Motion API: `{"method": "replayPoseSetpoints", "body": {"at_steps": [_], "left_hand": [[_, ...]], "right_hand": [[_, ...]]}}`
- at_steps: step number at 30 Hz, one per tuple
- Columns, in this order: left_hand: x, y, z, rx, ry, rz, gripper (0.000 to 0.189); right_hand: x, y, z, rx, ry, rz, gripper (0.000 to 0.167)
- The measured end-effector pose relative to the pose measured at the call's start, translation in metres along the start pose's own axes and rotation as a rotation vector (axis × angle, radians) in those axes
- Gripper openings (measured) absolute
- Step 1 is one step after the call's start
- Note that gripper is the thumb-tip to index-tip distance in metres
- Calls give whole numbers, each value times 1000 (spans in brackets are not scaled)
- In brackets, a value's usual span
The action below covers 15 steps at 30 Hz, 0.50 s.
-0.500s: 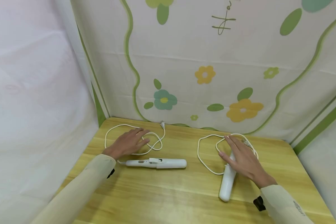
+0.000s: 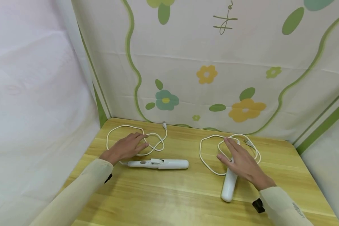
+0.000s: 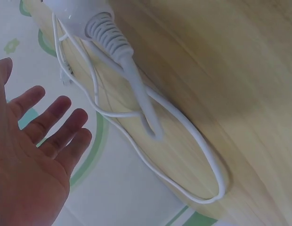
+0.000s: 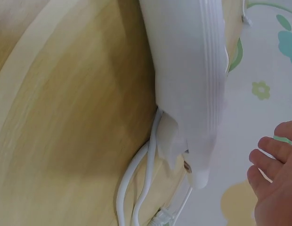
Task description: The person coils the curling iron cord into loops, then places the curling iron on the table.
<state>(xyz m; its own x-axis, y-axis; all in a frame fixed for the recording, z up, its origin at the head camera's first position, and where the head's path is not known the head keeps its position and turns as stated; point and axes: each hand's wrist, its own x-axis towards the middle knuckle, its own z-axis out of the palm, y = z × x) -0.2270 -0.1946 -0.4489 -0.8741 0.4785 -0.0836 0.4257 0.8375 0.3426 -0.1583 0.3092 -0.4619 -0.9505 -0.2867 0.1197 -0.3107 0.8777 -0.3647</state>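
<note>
Two white corded hair irons lie on the wooden table. The left hair iron (image 2: 172,164) lies sideways, with its thumb lever and button facing up. Above its looped cord (image 2: 157,150) hovers my left hand (image 2: 125,147), fingers loosely extended and holding nothing; the left wrist view shows the palm apart from the cord (image 3: 202,141). My right hand (image 2: 243,163) is held over the right hair iron (image 2: 229,186) and hides its upper part in the head view. In the right wrist view, that hand (image 4: 278,183) is clear of the iron (image 4: 183,56), its fingers loosely bent.
The right iron's cord (image 2: 204,158) loops behind it, its plug (image 2: 249,143) near the table's back edge. Another plug (image 2: 164,126) lies at the back left. A flower-printed cloth (image 2: 186,56) hangs behind the table (image 2: 158,201), and white cloth (image 2: 31,110) hangs at the left.
Both hands have shifted slightly to the left, still raised over the irons and cords. The irons have not visibly moved.
</note>
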Motion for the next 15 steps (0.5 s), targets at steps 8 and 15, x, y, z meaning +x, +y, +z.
{"method": "replayPoseSetpoints", "body": {"at_steps": [8,15], "left_hand": [[-7,-1,0,-4,-23,26,63],[-16,-5,-1,-15,-9,-2,64]], "right_hand": [[-4,-8,5,6,-21,19,90],[-3,-18,9,24,-34,23,90]]}}
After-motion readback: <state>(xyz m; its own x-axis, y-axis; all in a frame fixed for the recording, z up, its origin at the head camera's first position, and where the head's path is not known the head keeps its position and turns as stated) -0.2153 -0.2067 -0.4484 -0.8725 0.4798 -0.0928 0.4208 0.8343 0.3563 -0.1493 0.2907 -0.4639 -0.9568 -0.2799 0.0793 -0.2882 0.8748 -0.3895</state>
